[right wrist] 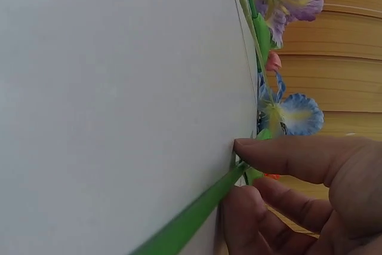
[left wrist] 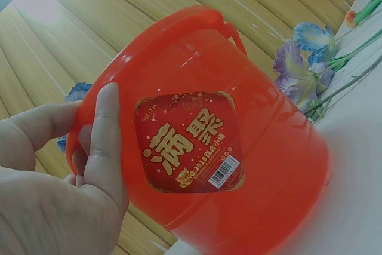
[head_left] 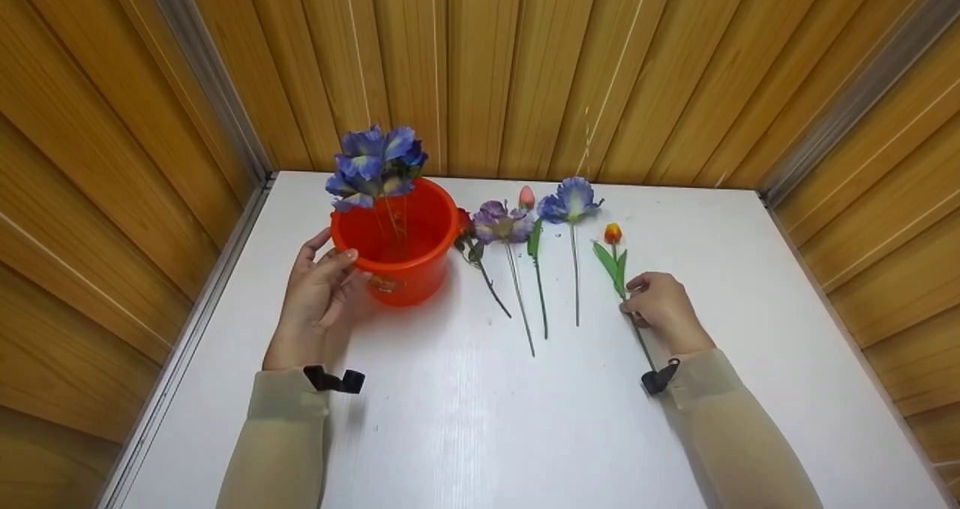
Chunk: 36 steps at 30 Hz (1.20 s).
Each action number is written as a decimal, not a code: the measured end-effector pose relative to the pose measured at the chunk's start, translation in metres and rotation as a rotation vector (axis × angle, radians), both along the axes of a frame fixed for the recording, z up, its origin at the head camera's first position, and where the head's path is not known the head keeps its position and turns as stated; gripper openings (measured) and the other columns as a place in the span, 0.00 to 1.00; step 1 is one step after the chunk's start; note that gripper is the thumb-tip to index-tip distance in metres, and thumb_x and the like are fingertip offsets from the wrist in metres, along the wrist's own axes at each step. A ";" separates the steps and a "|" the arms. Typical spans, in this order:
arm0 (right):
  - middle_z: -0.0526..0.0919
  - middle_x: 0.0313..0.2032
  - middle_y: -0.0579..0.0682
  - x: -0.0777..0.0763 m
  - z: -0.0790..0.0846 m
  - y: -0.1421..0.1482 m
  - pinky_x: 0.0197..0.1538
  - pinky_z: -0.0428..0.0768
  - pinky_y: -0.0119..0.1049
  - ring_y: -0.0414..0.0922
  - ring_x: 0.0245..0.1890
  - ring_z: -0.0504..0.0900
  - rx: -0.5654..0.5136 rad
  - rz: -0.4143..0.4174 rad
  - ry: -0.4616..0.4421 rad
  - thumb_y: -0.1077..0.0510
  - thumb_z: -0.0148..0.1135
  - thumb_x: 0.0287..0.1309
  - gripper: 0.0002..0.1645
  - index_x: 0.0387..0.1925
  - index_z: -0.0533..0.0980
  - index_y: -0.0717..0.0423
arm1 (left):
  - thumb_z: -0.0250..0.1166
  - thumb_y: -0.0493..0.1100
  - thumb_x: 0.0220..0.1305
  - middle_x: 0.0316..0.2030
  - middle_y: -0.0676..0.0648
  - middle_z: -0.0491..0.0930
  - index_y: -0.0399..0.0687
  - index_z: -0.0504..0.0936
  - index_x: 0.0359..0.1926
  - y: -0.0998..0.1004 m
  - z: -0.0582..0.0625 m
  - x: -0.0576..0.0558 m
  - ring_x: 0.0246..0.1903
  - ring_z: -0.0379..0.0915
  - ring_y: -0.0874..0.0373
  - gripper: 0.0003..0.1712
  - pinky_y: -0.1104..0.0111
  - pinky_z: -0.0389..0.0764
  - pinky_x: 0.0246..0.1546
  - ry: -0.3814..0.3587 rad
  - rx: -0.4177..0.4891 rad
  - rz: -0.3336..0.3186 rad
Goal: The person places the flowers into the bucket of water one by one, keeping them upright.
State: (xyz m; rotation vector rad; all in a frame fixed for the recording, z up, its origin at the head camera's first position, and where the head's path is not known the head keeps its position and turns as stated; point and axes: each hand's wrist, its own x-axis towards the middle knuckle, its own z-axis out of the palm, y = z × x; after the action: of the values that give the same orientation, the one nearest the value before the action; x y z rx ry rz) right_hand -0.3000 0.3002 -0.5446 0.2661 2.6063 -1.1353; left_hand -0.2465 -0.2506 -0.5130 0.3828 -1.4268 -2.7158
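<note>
My left hand holds the near left rim of a red-orange plastic bucket, thumb outside the wall. A gold-lettered label shows on the bucket's side in the left wrist view. Blue artificial irises stand in the bucket, their heads above the rim. At the right, my right hand pinches the green stem of an orange-yellow artificial tulip just below its leaves. Seen from the right wrist, the thumb and fingers close round the stem low over the white table.
Between the hands several flowers lie on the white table: a red rose beside the bucket, a purple iris, a pink tulip bud and a blue iris. Wood-look panels wall the table's back and sides.
</note>
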 end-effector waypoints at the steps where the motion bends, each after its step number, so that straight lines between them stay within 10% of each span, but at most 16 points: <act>1: 0.86 0.58 0.66 -0.001 0.000 -0.001 0.43 0.94 0.33 0.47 0.45 0.87 0.000 0.002 -0.007 0.63 0.74 0.68 0.29 0.68 0.79 0.68 | 0.72 0.32 0.77 0.71 0.39 0.76 0.57 0.63 0.82 0.000 0.000 0.000 0.48 0.91 0.55 0.43 0.66 0.96 0.48 0.000 0.002 0.000; 17: 0.88 0.51 0.60 -0.011 0.003 0.006 0.43 0.93 0.32 0.44 0.41 0.89 -0.067 0.009 -0.109 0.67 0.69 0.67 0.27 0.66 0.80 0.72 | 0.71 0.31 0.78 0.75 0.39 0.73 0.59 0.63 0.83 0.000 0.002 0.000 0.56 0.92 0.50 0.42 0.66 0.96 0.49 -0.018 0.008 0.015; 36: 0.86 0.52 0.57 -0.008 0.017 0.023 0.47 0.96 0.35 0.42 0.43 0.91 -0.108 -0.059 0.027 0.61 0.65 0.72 0.32 0.73 0.76 0.70 | 0.67 0.29 0.80 0.69 0.40 0.77 0.57 0.63 0.82 0.002 0.002 0.001 0.50 0.91 0.53 0.39 0.67 0.96 0.47 0.001 -0.003 0.012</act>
State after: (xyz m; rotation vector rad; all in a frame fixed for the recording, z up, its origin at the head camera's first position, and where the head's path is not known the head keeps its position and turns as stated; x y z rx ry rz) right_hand -0.3082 0.3229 -0.5281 0.3088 2.5652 -1.3029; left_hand -0.2459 -0.2491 -0.5107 0.3890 -1.4234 -2.7043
